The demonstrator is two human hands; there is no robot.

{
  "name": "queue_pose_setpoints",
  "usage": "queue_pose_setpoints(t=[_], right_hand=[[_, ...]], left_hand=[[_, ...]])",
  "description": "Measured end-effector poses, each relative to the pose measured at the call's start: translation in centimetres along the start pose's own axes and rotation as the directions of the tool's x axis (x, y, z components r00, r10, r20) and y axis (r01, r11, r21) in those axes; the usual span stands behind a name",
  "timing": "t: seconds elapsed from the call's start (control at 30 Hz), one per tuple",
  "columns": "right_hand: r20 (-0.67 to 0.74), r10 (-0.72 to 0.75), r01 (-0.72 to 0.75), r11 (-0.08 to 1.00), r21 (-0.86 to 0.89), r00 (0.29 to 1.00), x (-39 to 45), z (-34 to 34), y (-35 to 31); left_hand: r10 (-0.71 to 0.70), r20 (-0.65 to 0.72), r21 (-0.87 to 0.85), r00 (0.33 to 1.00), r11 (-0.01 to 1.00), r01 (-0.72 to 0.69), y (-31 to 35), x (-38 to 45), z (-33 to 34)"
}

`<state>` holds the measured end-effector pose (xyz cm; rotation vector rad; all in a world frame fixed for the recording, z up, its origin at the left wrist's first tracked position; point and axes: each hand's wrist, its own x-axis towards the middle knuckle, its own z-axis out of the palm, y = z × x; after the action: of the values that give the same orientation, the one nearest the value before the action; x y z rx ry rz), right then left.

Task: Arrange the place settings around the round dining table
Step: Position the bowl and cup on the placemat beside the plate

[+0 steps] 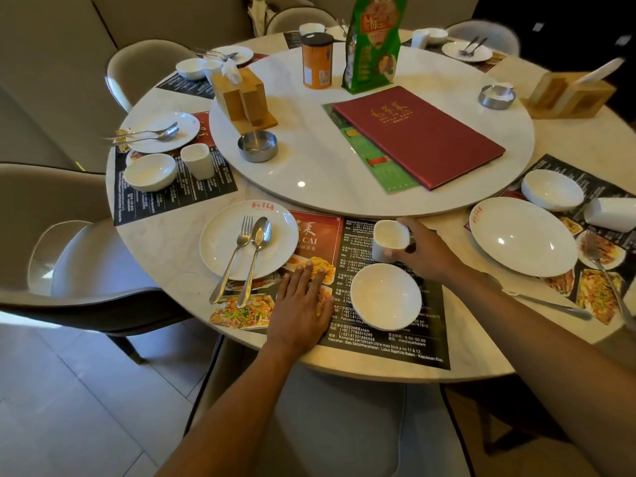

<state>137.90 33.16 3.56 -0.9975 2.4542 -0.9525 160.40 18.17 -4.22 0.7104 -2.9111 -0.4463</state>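
Observation:
On the near printed placemat [385, 342] lie a white plate [223, 235] carrying a fork [237, 246] and a spoon [258, 242], a white bowl [385, 297], and a white cup [390, 239]. My right hand [426, 251] grips the cup, which tilts with its mouth toward me, just beyond the bowl. My left hand [303, 304] lies flat with straight fingers on the placemat between plate and bowl.
The round marble table [155, 242] has a lazy Susan [309, 160] bearing a red menu [420, 132], steel ashtrays, a wooden tissue holder [244, 98], an orange can and a green bag. Other settings lie left [161, 132] and right [523, 235]. Chairs ring the table.

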Motion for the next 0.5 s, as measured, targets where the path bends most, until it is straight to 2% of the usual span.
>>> queue_pose_setpoints(t=[0.37,0.5], right_hand=[[0.003,0.046,-0.046,0.999,-0.01,0.999,-0.28,0.1,-0.1],[0.027,0.107,-0.105,0.992,-0.063,0.994,-0.85,0.09,-0.44]], left_hand=[[-0.001,-0.002,-0.006,1.0,1.0,0.001,-0.13,0.1,0.19],[0.005,-0.011,-0.025,1.0,1.0,-0.005,-0.3,0.2,0.37]])
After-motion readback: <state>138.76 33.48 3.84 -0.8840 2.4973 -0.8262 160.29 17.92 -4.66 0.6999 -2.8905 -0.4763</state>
